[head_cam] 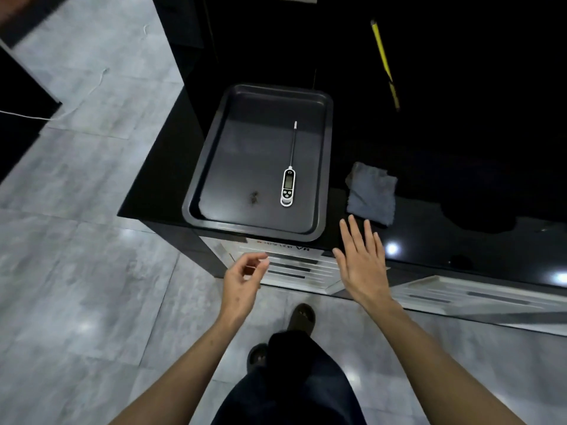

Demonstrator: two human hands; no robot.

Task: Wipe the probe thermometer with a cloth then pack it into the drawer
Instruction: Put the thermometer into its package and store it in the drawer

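Both hands empty, right hand [362, 265] spread flat near the cloth [371, 193], left hand [242, 277] loosely curled, probe thermometer [289, 179] lying in the tray [208, 154] — best grab cloth first, then lift thermometer by its body.

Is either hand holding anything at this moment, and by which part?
Nothing is held. The left hand is loosely curled and empty, the right hand open near the cloth; the thermometer lies in the tray.

White thermometer [288, 188], grey cloth [372, 194] — black tray [214, 154]
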